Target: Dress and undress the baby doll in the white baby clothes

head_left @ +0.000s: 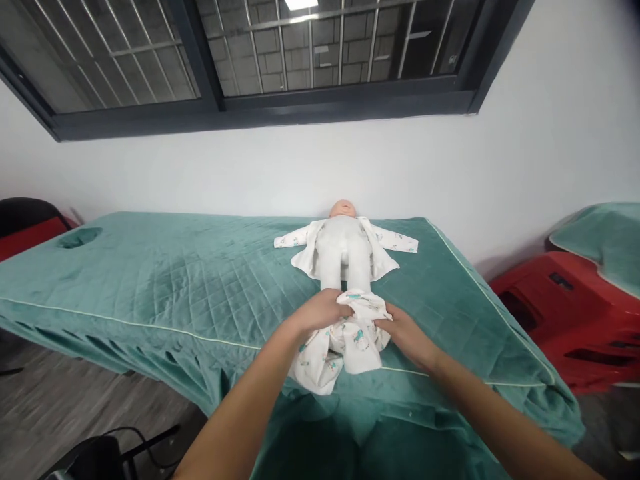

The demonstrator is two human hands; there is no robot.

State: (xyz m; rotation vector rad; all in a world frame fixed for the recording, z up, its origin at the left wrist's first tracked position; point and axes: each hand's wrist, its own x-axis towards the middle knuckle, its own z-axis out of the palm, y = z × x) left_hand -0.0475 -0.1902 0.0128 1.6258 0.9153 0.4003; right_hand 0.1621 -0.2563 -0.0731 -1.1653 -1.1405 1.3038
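A baby doll [344, 240] with a white cloth body lies on its back, head toward the wall. An open white printed jacket [383, 263] is spread under it, with the sleeves [400, 241] stretched out to both sides. Bunched at the doll's feet are white baby pants [364, 343] with small green prints, their legs hanging toward me at the bed's edge. My left hand [327, 312] grips the pants on their left side. On the opposite side, my right hand [400, 330] pinches the fabric. The doll's feet are hidden by the pants.
The doll rests on a massage bed with a green quilted cover [210, 280], which has a face hole [80, 238] at the far left. A red plastic chair [570, 320] stands at the right. Behind the bed is a white wall [200, 173] below a barred window [310, 60].
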